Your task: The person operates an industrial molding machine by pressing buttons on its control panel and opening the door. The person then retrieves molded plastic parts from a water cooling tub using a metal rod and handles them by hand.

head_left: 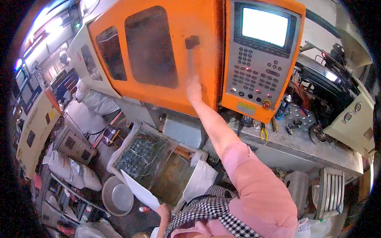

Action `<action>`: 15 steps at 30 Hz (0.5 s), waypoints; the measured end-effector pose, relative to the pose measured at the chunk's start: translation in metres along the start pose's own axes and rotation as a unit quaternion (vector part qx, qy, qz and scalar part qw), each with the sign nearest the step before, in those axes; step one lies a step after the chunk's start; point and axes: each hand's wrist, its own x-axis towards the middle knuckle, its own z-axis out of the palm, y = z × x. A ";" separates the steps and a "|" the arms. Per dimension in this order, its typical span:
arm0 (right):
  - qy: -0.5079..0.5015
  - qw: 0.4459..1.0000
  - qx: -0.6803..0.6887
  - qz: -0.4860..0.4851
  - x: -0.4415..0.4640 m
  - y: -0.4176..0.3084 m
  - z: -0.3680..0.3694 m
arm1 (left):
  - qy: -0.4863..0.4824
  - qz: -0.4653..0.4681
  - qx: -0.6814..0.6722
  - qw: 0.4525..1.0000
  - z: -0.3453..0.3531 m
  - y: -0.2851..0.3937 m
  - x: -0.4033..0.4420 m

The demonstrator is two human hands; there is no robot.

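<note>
My right hand (pixel 194 90) is closed around the lower end of the upright handle (pixel 190 59) on the orange machine door (pixel 107 85). Dark windows are set in this door. Low in the view, my left hand (pixel 163 211) grips the bottom corner of a flat white sheet (pixel 139 192); its fingers are partly hidden. The sheet leans at a slant along the near side of a pale-rimmed tub (pixel 115 158), which contains murky water and thin strands. Another white piece (pixel 201 180) lies at the tub's right edge.
Right of the door is a control panel (pixel 254 67) with a lit screen (pixel 265 27). Yellow-handled pliers (pixel 264 133) hang by the metal bench (pixel 295 123). A round basin (pixel 118 195) and white sacks (pixel 73 170) stand at the left on the floor.
</note>
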 end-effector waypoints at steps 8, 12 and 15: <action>0.077 0.972 -0.177 -0.133 0.009 0.025 0.022 | -0.013 0.006 0.029 0.999 -0.022 0.011 0.002; 0.034 0.995 -0.084 -0.042 -0.002 -0.009 -0.006 | -0.022 0.012 0.048 0.999 -0.022 0.005 0.001; 0.033 0.996 -0.050 -0.061 -0.003 -0.004 -0.006 | -0.024 0.009 0.071 0.997 -0.027 0.003 -0.003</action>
